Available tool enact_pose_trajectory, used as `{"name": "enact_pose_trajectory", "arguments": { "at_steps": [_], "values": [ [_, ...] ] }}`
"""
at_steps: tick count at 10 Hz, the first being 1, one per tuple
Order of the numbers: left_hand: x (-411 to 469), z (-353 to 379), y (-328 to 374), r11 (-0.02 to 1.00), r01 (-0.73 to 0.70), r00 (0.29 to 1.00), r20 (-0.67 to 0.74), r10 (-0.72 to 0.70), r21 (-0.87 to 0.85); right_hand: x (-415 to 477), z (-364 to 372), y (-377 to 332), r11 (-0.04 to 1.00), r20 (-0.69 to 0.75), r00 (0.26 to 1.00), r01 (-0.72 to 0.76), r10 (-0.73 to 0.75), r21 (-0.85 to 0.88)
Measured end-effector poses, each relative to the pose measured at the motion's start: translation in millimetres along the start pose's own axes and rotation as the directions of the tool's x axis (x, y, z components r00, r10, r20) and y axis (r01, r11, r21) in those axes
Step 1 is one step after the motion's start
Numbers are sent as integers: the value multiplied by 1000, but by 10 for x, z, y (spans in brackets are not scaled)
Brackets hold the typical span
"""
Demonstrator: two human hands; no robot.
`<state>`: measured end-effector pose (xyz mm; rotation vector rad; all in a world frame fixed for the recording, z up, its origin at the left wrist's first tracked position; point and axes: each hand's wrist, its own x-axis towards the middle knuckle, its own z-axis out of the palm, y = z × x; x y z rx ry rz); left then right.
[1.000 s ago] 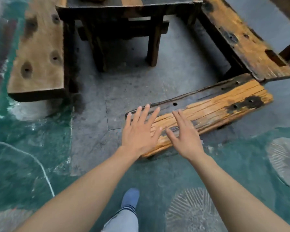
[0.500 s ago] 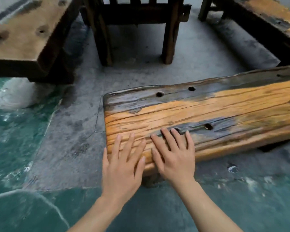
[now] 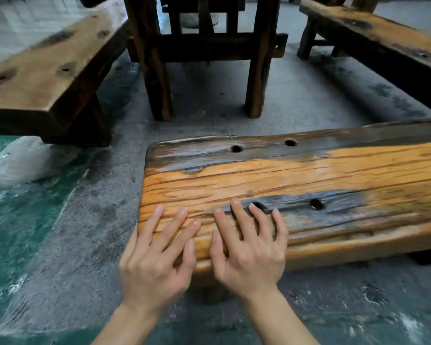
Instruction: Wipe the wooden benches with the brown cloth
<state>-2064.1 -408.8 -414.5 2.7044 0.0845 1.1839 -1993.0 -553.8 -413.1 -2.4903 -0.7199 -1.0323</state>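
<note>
The left hand [image 3: 154,260] and right hand [image 3: 251,252] lay side by side, fingers straight and spread, holding nothing, flat on the wooden bench [image 3: 309,175], which stretched away beyond the right hand.

So both hands lay flat on the left end of the nearest bench [image 3: 309,175]. The left hand [image 3: 154,262] was right at its near-left corner, and the right hand [image 3: 249,250] was just beside it along the near edge. A second bench [image 3: 42,78] sat off to the left and a third bench [image 3: 373,33] was at the far right, well apart. Between those two, behind the nearest one, stood a wooden frame on legs [image 3: 204,46], everything on the floor [image 3: 296,95].
</note>
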Motion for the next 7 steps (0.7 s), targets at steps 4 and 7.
{"name": "enact_pose_trajectory", "arguments": {
  "at_steps": [4,7],
  "values": [
    [705,562,-728,997,-60,998,21,61,-55,645,730,-120,992,-43,995,-98,95,-74],
    [907,255,-501,999,40,941,336,-39,7,824,355,-182,955,420,870,-296,258,25]
  ]
}}
